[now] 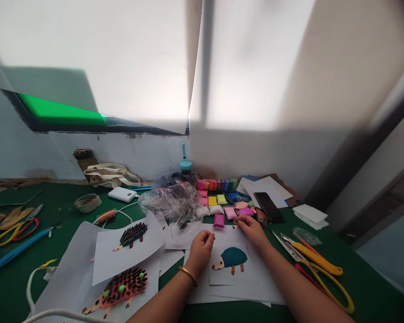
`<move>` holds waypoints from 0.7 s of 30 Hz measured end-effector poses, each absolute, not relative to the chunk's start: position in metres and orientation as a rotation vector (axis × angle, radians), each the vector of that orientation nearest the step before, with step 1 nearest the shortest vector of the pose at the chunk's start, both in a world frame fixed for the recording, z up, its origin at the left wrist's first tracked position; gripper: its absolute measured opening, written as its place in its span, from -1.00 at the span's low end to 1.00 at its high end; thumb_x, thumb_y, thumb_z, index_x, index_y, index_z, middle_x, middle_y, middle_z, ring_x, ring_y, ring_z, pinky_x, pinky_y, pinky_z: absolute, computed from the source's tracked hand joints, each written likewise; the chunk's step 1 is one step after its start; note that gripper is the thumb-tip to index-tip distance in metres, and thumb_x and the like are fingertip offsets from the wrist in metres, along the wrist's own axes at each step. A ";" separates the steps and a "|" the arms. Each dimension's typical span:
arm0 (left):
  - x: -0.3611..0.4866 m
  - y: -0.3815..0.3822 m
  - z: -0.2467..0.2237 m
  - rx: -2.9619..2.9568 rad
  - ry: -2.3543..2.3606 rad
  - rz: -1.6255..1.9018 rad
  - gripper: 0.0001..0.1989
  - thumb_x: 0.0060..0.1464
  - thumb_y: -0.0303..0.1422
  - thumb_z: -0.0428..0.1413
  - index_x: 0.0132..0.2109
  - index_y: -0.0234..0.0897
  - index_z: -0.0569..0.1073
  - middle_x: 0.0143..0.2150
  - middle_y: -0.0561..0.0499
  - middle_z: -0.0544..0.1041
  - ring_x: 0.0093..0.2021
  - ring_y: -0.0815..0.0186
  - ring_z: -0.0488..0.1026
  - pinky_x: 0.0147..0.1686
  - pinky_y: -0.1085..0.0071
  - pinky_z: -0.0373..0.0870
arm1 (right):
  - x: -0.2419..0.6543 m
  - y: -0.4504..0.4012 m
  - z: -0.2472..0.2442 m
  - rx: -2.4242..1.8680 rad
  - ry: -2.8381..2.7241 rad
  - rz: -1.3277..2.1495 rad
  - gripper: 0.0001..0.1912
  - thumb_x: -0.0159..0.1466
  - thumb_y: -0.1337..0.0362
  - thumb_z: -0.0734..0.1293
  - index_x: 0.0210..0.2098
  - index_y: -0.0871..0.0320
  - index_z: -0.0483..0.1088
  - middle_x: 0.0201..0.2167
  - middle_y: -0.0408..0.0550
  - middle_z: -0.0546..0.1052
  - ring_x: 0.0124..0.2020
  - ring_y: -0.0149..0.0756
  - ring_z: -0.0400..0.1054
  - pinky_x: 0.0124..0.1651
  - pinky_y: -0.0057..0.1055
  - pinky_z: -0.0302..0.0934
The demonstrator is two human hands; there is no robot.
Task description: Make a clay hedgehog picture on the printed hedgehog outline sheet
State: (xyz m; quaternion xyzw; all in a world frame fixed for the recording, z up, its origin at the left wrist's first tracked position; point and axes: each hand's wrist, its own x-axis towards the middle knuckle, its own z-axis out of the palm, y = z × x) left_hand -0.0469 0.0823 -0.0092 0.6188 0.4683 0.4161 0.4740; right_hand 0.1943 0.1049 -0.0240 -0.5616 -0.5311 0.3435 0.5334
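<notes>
Teal-backed hedgehog figure [234, 257] lay on white paper [222, 279] between the forearms, bare-backed, w/ brown legs. L hand [202, 249] drawn narrow, fingertips together just above the figure's snout side; couldn't tell if anything was between them. R hand [252, 229] also narrow, thumb + finger closed on what looked like a dark bit [235, 220], near the magenta packet [218, 220]. Risks, my read: L wrist w/ gold bangle [188, 276] hung close to the fig.; a low sweep might smear or dent it if soft. Paper lay loose on other sheets, so a forearm drag could shift the lot. Tiny bits prob. easy to drop or lose on the dk green cloth [366, 273]. Scissors [333, 282] near R forearm, blades apart: nick risk on a wide reach. Spiky fig. [133, 235] on curled sheet, overlapping pink hedgehog [121, 291]; a slip might bend spines. White cable [63, 312] alongside could snag paper. Brands/labels: none legible; phone [268, 207] screen dk, packets too small to read.
</notes>
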 end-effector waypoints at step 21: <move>-0.058 0.077 0.023 2.375 1.535 0.153 -0.75 0.26 -0.34 -0.04 -0.07 -0.24 0.51 -0.12 -0.12 0.55 -0.15 0.17 0.51 -0.21 0.35 0.35 | 0.182 0.043 -0.021 -1.540 -1.484 0.566 -0.69 0.31 0.16 0.16 -0.08 0.06 0.45 -0.04 0.03 0.50 -0.02 -0.15 0.41 0.05 -0.23 0.32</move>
